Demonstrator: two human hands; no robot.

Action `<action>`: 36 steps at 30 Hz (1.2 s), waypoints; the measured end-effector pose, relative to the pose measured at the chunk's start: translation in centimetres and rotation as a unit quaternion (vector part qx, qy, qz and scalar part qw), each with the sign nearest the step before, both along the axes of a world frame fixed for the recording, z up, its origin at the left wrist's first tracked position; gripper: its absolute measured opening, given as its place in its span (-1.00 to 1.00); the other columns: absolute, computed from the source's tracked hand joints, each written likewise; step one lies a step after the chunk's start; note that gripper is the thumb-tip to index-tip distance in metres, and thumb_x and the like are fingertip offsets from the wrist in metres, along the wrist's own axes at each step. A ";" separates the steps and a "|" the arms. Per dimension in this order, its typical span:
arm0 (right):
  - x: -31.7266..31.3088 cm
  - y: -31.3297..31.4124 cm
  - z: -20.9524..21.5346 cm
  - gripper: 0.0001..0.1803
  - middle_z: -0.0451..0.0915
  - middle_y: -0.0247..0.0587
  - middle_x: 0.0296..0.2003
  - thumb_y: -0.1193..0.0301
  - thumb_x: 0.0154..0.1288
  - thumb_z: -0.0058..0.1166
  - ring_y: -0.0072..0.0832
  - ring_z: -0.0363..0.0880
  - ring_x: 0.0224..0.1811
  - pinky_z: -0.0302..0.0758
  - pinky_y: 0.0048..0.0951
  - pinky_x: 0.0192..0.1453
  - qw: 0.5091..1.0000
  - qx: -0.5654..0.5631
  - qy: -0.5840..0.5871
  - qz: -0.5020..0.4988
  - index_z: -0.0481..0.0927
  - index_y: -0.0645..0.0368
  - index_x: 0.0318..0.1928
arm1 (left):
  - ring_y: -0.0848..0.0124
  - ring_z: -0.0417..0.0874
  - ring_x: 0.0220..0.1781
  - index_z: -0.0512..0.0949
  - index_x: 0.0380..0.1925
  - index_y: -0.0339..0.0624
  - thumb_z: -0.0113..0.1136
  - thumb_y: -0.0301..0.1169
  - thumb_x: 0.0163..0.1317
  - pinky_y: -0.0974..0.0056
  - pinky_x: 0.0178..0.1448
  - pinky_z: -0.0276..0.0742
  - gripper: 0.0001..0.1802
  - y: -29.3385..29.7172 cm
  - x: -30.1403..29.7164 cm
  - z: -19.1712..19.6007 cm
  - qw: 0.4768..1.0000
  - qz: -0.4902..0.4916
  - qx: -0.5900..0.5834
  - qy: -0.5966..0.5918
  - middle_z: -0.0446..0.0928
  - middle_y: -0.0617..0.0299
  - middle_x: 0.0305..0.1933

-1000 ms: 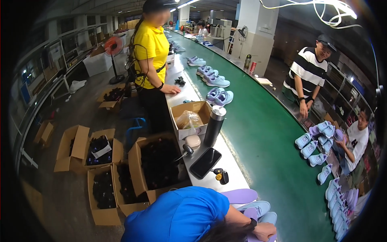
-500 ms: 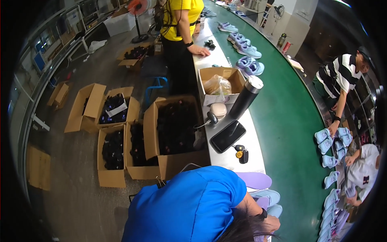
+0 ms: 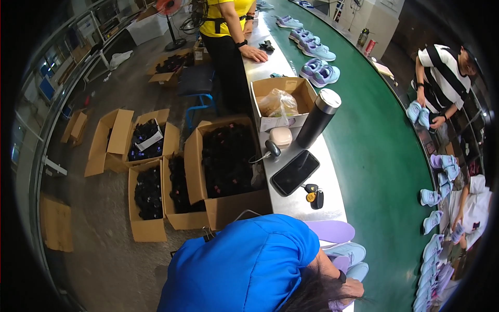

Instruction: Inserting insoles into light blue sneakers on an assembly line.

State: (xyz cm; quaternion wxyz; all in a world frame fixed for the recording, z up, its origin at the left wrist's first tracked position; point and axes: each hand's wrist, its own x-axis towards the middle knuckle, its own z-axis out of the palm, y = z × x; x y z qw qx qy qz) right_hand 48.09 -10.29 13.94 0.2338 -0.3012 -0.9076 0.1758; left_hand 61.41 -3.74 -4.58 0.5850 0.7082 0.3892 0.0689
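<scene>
The lavender insole (image 3: 332, 232) shows 1 rounded end.

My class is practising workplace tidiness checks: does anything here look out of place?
Yes, mildly: a crumpled white scrap, perhaps plastic, lies loose on the floor at upper left, like litter. A phone and keys on the metal bench also look odd, being personal things near the blue shoes.

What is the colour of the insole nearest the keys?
The insole is light purple; see the head view.
</scene>
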 end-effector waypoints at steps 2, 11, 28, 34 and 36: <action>1.1 0.3 -0.7 -0.76 0.59 -0.10 -0.31 0.33 0.18 0.15 -0.09 0.60 -0.32 0.52 -0.16 -0.27 0.997 -0.012 0.026 -0.077 0.64 0.05 -0.13 | 0.05 0.65 -0.38 0.57 -0.56 -0.18 0.30 -0.37 -0.09 0.13 -0.16 0.51 -0.86 -5.0 -6.1 10.2 0.992 0.003 0.124 -0.028 0.58 0.02 -0.55; 8.6 -16.6 7.7 -0.85 0.61 -0.21 -0.41 0.35 0.21 0.13 -0.18 0.61 -0.39 0.50 -0.21 -0.32 0.890 -0.005 -0.034 -0.455 0.68 0.06 -0.24 | -0.10 0.63 -0.33 0.54 -0.43 -0.27 0.32 -0.31 -0.07 -0.09 -0.27 0.50 -0.73 -12.4 -18.7 26.2 0.967 0.072 0.206 -0.133 0.56 -0.14 -0.46; 11.1 -12.8 14.2 -0.93 0.58 -0.22 -0.37 0.46 0.11 0.12 -0.28 0.55 -0.20 0.56 -0.29 -0.20 0.953 -0.082 -0.262 -0.125 0.63 0.16 -0.46 | 0.77 0.26 -0.65 0.49 -0.32 -0.24 0.16 -0.33 0.39 0.56 -0.56 0.11 -0.80 -12.2 -36.6 40.7 0.902 0.281 0.007 -0.328 0.42 0.44 -0.47; 9.6 -11.1 15.0 -0.92 0.58 -0.27 -0.50 0.47 0.06 0.07 -0.36 0.62 -0.28 0.54 -0.30 -0.35 0.902 0.020 -0.432 0.011 0.53 0.14 -0.54 | 0.69 0.45 -0.28 0.50 -0.30 -0.23 0.11 -0.37 0.41 0.55 -0.18 0.36 -0.84 -14.5 -37.5 35.7 0.924 0.305 -0.088 -0.215 0.51 0.40 -0.35; 9.8 -9.9 14.5 -0.92 0.56 -0.26 -0.58 0.45 0.05 0.08 -0.36 0.64 -0.37 0.53 -0.29 -0.40 0.877 0.039 -0.467 0.101 0.54 0.12 -0.54 | 0.68 0.48 -0.29 0.52 -0.34 -0.24 0.12 -0.39 0.39 0.51 -0.20 0.38 -0.84 -15.5 -36.0 33.6 0.934 0.299 -0.040 -0.189 0.52 0.39 -0.36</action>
